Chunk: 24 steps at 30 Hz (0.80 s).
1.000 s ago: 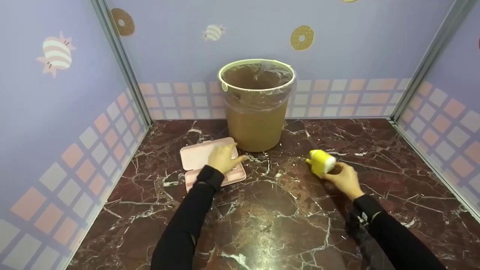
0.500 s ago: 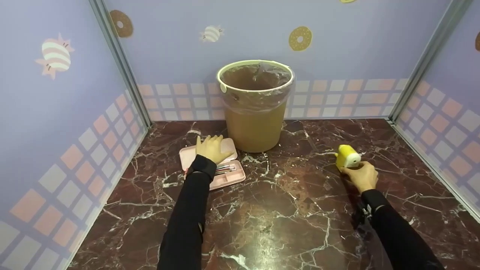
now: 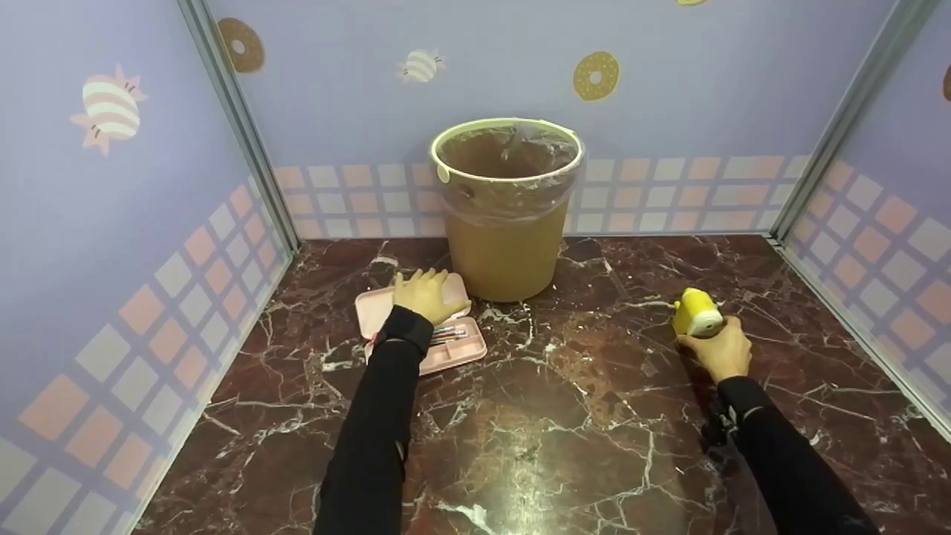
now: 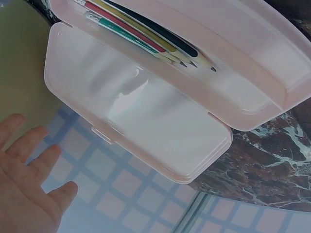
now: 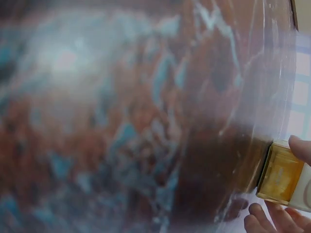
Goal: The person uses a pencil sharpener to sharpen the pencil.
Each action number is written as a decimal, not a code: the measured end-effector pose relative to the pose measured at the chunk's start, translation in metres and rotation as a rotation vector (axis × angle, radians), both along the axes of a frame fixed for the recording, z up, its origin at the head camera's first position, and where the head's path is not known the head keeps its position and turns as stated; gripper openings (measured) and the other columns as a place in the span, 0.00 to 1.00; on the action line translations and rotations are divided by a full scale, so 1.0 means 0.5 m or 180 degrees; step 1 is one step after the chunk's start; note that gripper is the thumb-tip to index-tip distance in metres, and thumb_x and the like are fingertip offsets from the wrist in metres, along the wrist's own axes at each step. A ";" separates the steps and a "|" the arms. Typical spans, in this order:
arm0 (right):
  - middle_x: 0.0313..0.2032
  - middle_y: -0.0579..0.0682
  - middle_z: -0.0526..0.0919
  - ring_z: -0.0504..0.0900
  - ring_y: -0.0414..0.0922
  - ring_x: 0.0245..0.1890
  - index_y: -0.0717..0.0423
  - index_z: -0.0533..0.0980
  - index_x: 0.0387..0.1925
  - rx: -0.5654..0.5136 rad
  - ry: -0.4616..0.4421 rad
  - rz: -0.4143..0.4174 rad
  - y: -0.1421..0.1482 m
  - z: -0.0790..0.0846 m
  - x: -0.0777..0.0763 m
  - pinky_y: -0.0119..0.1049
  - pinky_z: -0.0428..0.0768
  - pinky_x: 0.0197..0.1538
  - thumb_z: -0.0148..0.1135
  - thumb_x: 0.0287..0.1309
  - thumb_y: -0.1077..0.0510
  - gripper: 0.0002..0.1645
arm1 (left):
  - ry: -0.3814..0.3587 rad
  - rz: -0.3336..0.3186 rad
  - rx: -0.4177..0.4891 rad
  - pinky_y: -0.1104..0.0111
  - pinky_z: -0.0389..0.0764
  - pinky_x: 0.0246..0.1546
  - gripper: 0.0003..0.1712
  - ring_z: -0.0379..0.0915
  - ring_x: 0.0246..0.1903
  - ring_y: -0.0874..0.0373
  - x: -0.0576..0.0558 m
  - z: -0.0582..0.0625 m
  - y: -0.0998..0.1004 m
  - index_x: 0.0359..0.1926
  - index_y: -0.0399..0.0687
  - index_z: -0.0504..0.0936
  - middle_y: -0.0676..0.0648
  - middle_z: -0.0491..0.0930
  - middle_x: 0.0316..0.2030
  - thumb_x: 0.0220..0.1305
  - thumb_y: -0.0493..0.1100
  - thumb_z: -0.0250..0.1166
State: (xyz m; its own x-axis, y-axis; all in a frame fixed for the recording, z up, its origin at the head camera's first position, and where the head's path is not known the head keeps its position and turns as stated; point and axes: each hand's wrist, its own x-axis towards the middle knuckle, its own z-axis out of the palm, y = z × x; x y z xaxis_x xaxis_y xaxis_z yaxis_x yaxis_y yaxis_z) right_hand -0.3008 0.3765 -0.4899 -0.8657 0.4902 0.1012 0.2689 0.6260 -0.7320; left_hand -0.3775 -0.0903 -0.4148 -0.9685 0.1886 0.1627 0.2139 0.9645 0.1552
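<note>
My right hand [image 3: 722, 351] grips a yellow and white pencil sharpener [image 3: 694, 310] at the right of the table, thumb on one side and fingers on the other. The right wrist view catches its clear yellow drawer [image 5: 279, 175] beside the fingertips. My left hand [image 3: 423, 297], fingers spread and holding nothing, is over the lid of an open pink pencil case [image 3: 468, 351]. In the left wrist view that hand is apart from the lid [image 4: 155, 116]. Several pencils [image 4: 141, 30], with green, red, yellow and dark barrels, lie in one compartment of the case.
A brown bin [image 3: 504, 253] with a pale rim and a clear plastic liner stands at the back, close behind the pencil case. Patterned panels [image 3: 349, 96] enclose the marbled dark red table [image 3: 550, 416] at the back and both sides.
My right hand has moved the pencil sharpener to the right and now keeps it nearly still. My left hand has shifted back and left over the lid, leaving the pencils in sight.
</note>
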 end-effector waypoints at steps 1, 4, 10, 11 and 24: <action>0.62 0.77 0.73 0.73 0.74 0.63 0.73 0.60 0.69 0.0012 0.0037 0.0032 0.000 0.002 -0.002 0.66 0.71 0.67 0.76 0.52 0.51 0.53 | -0.0012 0.0000 -0.0009 0.37 0.57 0.76 0.48 0.67 0.73 0.40 0.000 0.000 0.001 0.71 0.47 0.73 0.41 0.75 0.70 0.58 0.71 0.66; 0.63 0.78 0.71 0.72 0.74 0.63 0.73 0.58 0.71 0.0153 0.0119 0.0132 0.001 0.014 -0.011 0.66 0.70 0.66 0.76 0.53 0.48 0.56 | -0.0054 0.0002 -0.0031 0.37 0.58 0.75 0.48 0.67 0.73 0.40 -0.001 0.001 0.000 0.71 0.47 0.73 0.41 0.75 0.70 0.58 0.71 0.65; 0.68 0.79 0.65 0.64 0.76 0.67 0.70 0.59 0.73 0.0888 0.0176 0.0513 -0.017 0.074 -0.048 0.68 0.61 0.72 0.69 0.59 0.38 0.55 | -0.0066 0.0012 -0.0076 0.39 0.62 0.74 0.47 0.68 0.72 0.40 -0.001 0.006 -0.004 0.71 0.48 0.74 0.41 0.76 0.69 0.59 0.72 0.65; 0.69 0.79 0.64 0.62 0.76 0.69 0.70 0.60 0.72 0.1040 0.0194 0.0623 -0.022 0.087 -0.056 0.69 0.57 0.74 0.68 0.59 0.38 0.54 | -0.0052 0.0005 -0.0078 0.40 0.62 0.74 0.47 0.69 0.72 0.40 -0.001 0.007 -0.004 0.70 0.47 0.74 0.41 0.76 0.69 0.59 0.72 0.65; 0.79 0.72 0.46 0.41 0.73 0.79 0.57 0.53 0.79 0.1664 -0.0560 0.1828 -0.131 0.206 -0.124 0.73 0.36 0.77 0.56 0.69 0.36 0.50 | -0.0017 -0.0028 -0.0030 0.39 0.65 0.72 0.44 0.71 0.70 0.40 0.003 0.008 -0.007 0.68 0.48 0.77 0.40 0.78 0.67 0.58 0.70 0.65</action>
